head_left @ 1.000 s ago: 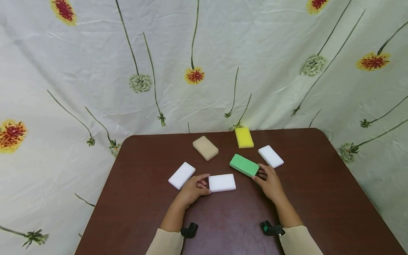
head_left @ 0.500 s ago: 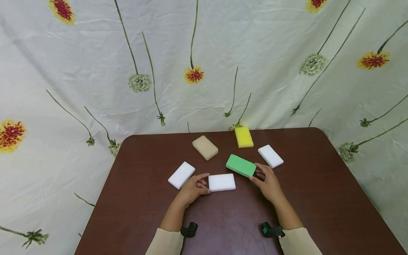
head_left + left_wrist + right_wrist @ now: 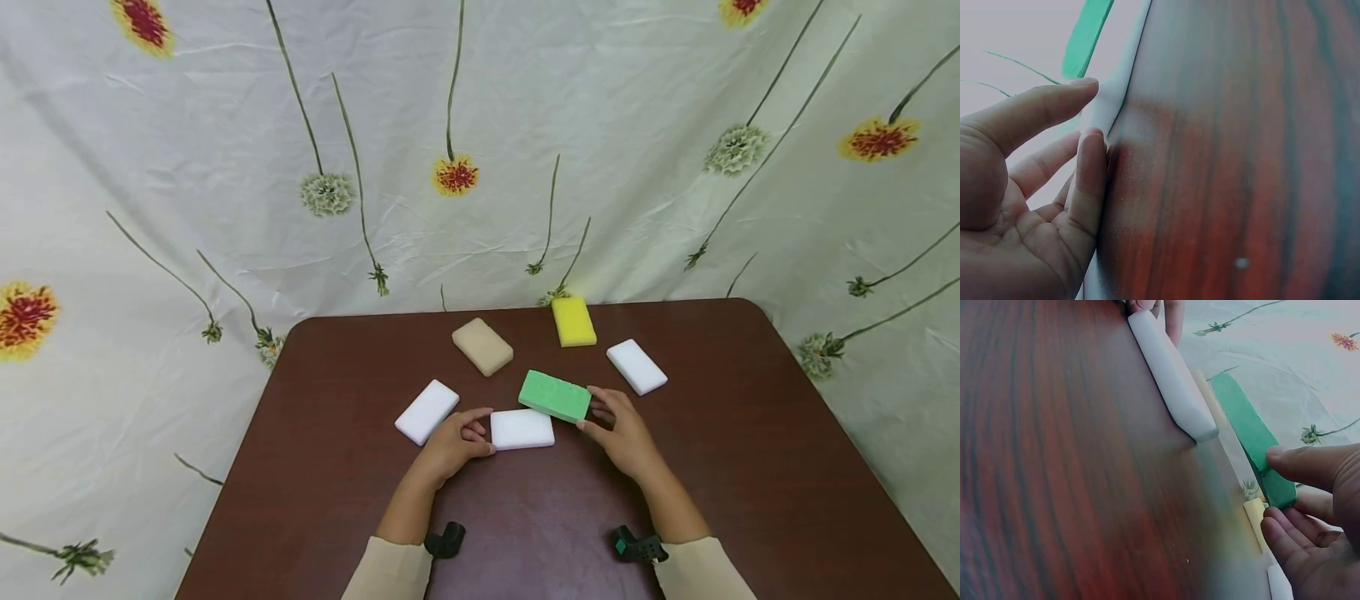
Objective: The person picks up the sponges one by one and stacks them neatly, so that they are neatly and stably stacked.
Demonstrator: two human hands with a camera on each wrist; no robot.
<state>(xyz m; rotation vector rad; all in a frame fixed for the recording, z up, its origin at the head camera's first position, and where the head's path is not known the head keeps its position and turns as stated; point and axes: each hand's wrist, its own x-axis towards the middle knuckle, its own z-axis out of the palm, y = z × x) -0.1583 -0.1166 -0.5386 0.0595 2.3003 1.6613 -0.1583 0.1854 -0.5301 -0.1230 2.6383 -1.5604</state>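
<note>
My left hand (image 3: 454, 442) holds the left end of a white sponge (image 3: 522, 430) that lies flat on the table, thumb and index finger at its corners. A green sponge (image 3: 555, 396) is pinched at its right end between the thumb and fingers of my right hand (image 3: 627, 435). In the head view its near left part overlaps the far right corner of the white one. The right wrist view has the green sponge (image 3: 1244, 422) raised above the tabletop and tilted, beyond the end of the white sponge (image 3: 1172, 375).
Another white sponge (image 3: 427, 412) lies close to the left of my left hand. Behind are a beige sponge (image 3: 483, 347) and a yellow sponge (image 3: 573, 322), with one more white sponge (image 3: 637, 367) at right. The brown table (image 3: 337, 500) ends at a flowered cloth (image 3: 637, 100).
My right hand has moved left and slightly nearer with the green sponge, from the right of the white sponge to over its far right corner. My left hand has stayed still.
</note>
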